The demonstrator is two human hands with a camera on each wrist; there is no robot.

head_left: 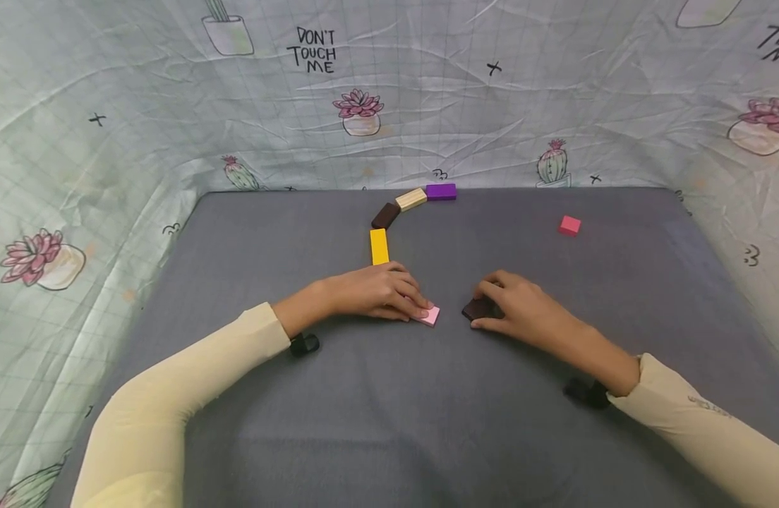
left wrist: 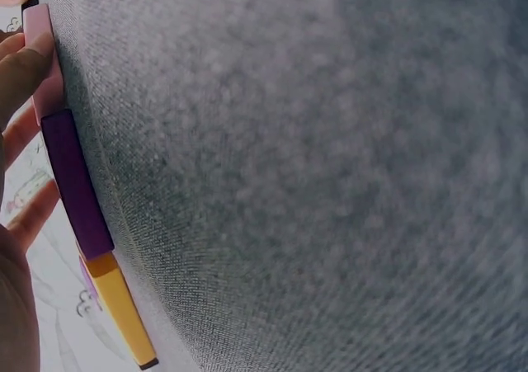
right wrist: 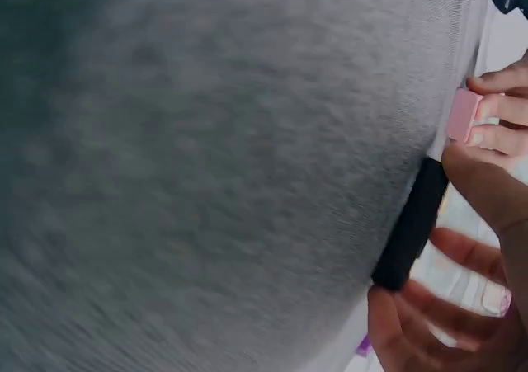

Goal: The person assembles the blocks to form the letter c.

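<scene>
My left hand (head_left: 383, 291) pinches a pink block (head_left: 430, 316) on the grey cloth, thumb on its near side and fingers behind it. In the left wrist view a purple block (left wrist: 78, 182) touches the pink one, with a yellow block (left wrist: 124, 306) beyond it. That purple block is hidden under the left hand in the head view. To the right, across a short gap, my right hand (head_left: 523, 310) grips a dark brown block (head_left: 475, 310). In the right wrist view, thumb and fingers hold this dark block (right wrist: 410, 223) by its two ends.
A curved row runs away from the left hand: the yellow block (head_left: 379, 247), a dark brown block (head_left: 386, 216), a pale wooden block (head_left: 411, 200) and a purple block (head_left: 442, 192). A red-pink block (head_left: 570, 226) lies alone at back right. Patterned fabric (head_left: 427, 106) rises behind the table.
</scene>
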